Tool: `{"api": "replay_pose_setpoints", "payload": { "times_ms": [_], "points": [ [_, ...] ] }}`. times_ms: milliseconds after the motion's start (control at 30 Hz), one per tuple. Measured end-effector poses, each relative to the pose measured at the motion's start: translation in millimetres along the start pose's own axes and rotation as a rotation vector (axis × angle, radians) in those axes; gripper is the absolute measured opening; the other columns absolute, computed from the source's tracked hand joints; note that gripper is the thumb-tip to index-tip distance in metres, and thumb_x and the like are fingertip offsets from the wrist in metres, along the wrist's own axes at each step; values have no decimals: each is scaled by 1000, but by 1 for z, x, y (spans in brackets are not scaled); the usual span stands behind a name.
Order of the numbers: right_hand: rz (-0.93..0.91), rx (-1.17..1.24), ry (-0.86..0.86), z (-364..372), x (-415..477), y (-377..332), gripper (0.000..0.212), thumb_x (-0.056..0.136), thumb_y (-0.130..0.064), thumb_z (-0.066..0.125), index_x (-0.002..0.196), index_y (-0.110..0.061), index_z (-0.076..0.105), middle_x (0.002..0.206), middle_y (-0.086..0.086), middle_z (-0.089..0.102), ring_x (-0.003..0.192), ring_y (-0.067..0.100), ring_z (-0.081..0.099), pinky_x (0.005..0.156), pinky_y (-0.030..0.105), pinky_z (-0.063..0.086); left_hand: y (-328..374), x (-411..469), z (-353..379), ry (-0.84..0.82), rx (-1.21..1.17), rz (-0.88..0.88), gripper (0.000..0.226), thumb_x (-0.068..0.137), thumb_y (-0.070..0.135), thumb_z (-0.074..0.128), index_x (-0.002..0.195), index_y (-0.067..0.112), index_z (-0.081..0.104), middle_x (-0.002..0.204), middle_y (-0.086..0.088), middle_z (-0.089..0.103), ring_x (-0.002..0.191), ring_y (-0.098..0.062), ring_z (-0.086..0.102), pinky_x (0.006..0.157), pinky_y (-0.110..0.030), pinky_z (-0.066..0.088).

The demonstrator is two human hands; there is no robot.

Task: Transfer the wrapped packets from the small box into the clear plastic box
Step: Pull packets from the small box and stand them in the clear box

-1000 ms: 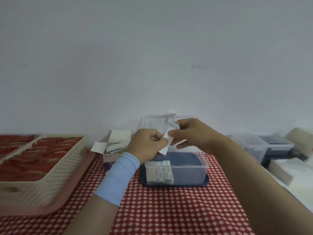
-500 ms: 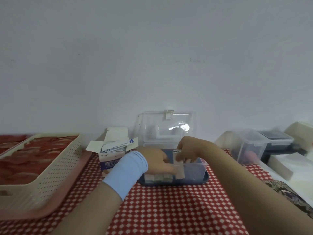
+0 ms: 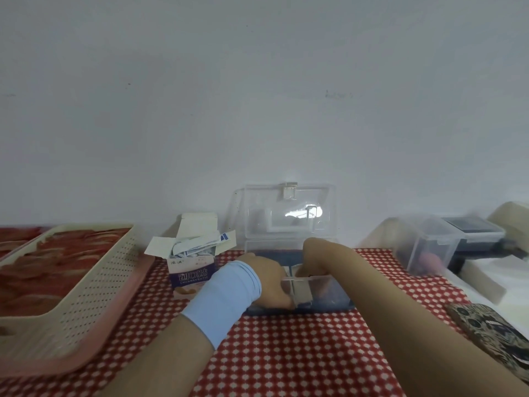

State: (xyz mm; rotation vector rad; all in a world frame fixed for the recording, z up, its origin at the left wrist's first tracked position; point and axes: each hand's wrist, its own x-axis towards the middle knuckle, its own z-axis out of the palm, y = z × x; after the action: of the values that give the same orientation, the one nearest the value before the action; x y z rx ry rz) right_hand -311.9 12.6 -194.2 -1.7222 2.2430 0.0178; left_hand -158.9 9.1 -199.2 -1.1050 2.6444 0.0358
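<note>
- We note the clear plastic box (image 3: 326, 282) standing on the red-checked desk (image 3: 286, 353), with its lid (image 3: 286, 213) swung up against the wall.
- Both hands reach into this box.
- The right hand (image 3: 317, 253) comes in from above. Its fingers (image 3: 302, 271) curl down onto the top edge of a wrapped packet (image 3: 302, 292), which stands upright at the front wall. They seem to pinch it, though the rim blurs the contact.
- The left hand (image 3: 272, 279), with a blue sleeve (image 3: 226, 299) at the wrist, lies at the box's left end. Its fingers are hidden at the packet, so we cannot tell whether they grip.
- The small box (image 3: 193, 277) sits just left of the clear one, flaps open, with loose packets (image 3: 197, 245) sticking out of its top.
- A perforated basket (image 3: 94, 285) sits at far left.
</note>
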Motion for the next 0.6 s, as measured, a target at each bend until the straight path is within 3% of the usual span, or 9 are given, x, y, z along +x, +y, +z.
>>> {"api": "replay_pose_setpoints", "payload": {
  "times_ms": [167,400,533,600],
  "points": [
    [-9,17,40,-3,-3,4,37,92,-27,70,121,-7,59,113,9,62,108,24,60,97,32,49,2,-4,-1,17,-7,-12,46,92,67,40,94,26,60,88,3,62,81,-18,55,82,-35,37],
    [-19,-4,18,-10,-10,6,28,95,-17,64,120,-4,63,118,13,64,111,26,63,98,32,51,5,-9,-4,16,-10,-10,42,93,64,40,94,25,57,86,3,59,85,-20,55,95,-40,40],
    [-29,-14,-30,-12,-14,5,27,95,-17,64,118,-3,66,116,13,66,109,27,65,99,35,53,6,-11,-5,42,-7,-7,39,93,60,43,90,24,57,75,6,53,82,-19,54,86,-36,40],
    [-25,-1,-42,-17,-16,5,21,94,-14,65,111,-1,67,113,13,67,103,26,67,96,34,54,4,-15,-9,59,-105,-7,37,91,55,49,93,21,63,82,6,58,87,-20,57,79,-33,41]
  ]
}}
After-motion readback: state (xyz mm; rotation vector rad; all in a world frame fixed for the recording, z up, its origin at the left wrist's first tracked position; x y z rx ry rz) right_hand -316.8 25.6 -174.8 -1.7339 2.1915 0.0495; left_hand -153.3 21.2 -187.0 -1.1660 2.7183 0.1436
